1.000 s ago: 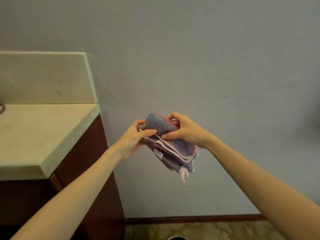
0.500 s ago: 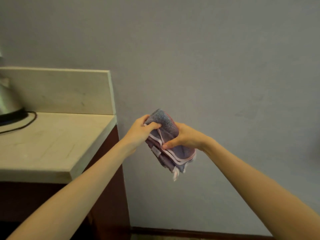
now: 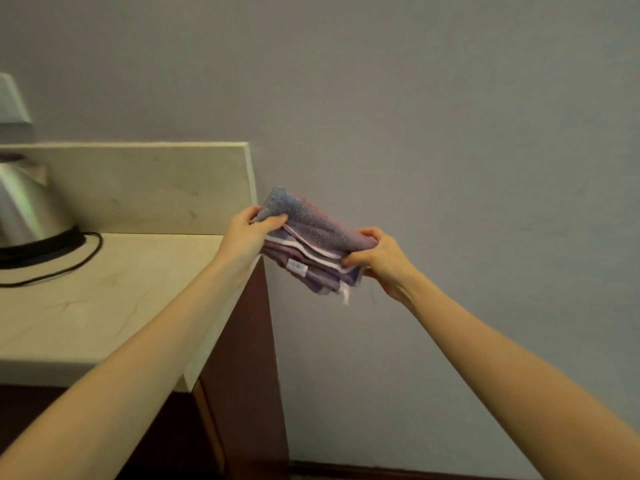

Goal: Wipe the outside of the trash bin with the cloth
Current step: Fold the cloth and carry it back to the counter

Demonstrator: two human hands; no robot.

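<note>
Both hands grasp the folded cloth (image 3: 313,242) in the air just right of the counter (image 3: 104,299): the left hand (image 3: 247,237) pinches its upper end, the right hand (image 3: 377,259) its lower end. A kettle (image 3: 26,206) stands on the counter.

Scene dimly, evenly lit; soft shadows only. Faint glare seen on kettle (image 3: 27,206). Slight softness throughout; wall (image 3: 450,133) tinted grey-purple. Bench (image 3: 104,306) edges bowed by wide-angle lens.
</note>
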